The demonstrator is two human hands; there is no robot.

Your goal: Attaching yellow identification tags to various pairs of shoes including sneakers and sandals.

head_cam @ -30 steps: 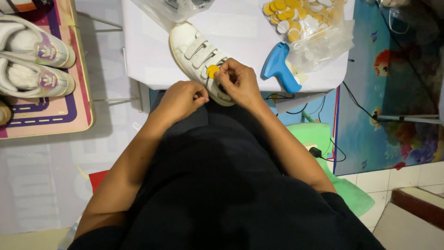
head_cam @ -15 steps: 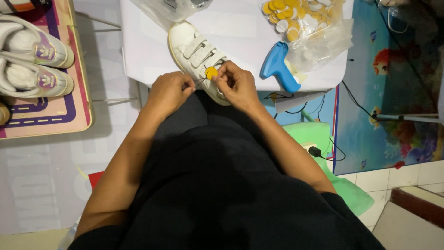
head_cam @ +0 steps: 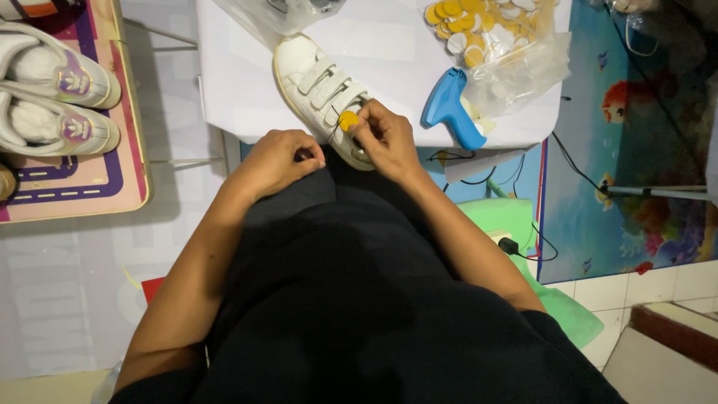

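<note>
Thread, thin and dark, barely visible, seemingly pinched in closed left hand (head_cam: 280,158) just off table edge (head_cam: 224,127). Right hand (head_cam: 385,138) fingertips closed on small yellow round tag (head_cam: 348,120) against heel of white strap sneaker (head_cam: 323,93) lying on table edge. Sneaker likely light, upper soft, sole stiff; best held by sole. Tag slippery, tiny. Farther: blue tagging gun (head_cam: 449,105), bag of yellow discs (head_cam: 486,30).
</note>
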